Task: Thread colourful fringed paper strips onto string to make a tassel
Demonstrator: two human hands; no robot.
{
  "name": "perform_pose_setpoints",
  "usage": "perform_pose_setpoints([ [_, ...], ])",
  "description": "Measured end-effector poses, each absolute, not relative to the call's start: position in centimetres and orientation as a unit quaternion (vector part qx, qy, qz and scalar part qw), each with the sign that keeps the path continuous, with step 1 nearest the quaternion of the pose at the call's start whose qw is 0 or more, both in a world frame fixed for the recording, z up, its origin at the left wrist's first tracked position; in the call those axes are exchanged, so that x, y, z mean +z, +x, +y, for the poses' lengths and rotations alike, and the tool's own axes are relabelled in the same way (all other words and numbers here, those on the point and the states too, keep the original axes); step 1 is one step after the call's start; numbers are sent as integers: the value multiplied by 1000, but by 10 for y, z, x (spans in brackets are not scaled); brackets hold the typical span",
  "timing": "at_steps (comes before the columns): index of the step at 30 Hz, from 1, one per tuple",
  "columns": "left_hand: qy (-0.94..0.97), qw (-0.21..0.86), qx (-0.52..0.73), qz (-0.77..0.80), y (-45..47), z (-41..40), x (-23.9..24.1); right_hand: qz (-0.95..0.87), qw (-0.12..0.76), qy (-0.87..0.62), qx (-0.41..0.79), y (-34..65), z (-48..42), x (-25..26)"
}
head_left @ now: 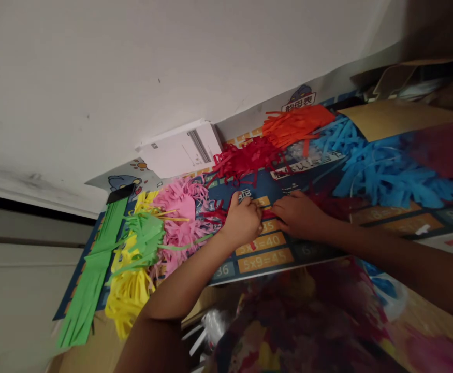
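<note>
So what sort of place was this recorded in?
Probably a home craft corner: red fringed paper and pink fringed paper lie on a multiplication-chart mat beside a pale wall.

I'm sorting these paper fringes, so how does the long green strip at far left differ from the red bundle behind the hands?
The green strip is long and mostly flat; the red bundle is shorter and bunched up. The green strip's fringe runs fairly straight, while the red bundle's curls and tangles. Both are cut into thin strands.
</note>
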State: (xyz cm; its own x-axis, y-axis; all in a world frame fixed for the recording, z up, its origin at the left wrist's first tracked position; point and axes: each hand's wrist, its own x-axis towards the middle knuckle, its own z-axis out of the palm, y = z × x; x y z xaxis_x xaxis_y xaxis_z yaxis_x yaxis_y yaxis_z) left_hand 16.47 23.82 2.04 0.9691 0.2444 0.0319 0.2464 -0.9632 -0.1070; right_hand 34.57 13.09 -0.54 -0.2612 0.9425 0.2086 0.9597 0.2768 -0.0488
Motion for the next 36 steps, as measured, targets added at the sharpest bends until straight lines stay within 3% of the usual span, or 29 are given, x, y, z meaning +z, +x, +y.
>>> perform_pose_setpoints([
  [10, -981, -7, -108, -163, 136, 251, 3, -783, 143, -602, -67, 370, 133, -27],
  [16, -963, -82, -141, -215, 127, 253, -5, -725, 249, -641, 37, 394, 132, -44],
  [36, -938, -148, -108, -294, 143, 260, -6, -656, 248, -701, 128, 392, 139, -35],
])
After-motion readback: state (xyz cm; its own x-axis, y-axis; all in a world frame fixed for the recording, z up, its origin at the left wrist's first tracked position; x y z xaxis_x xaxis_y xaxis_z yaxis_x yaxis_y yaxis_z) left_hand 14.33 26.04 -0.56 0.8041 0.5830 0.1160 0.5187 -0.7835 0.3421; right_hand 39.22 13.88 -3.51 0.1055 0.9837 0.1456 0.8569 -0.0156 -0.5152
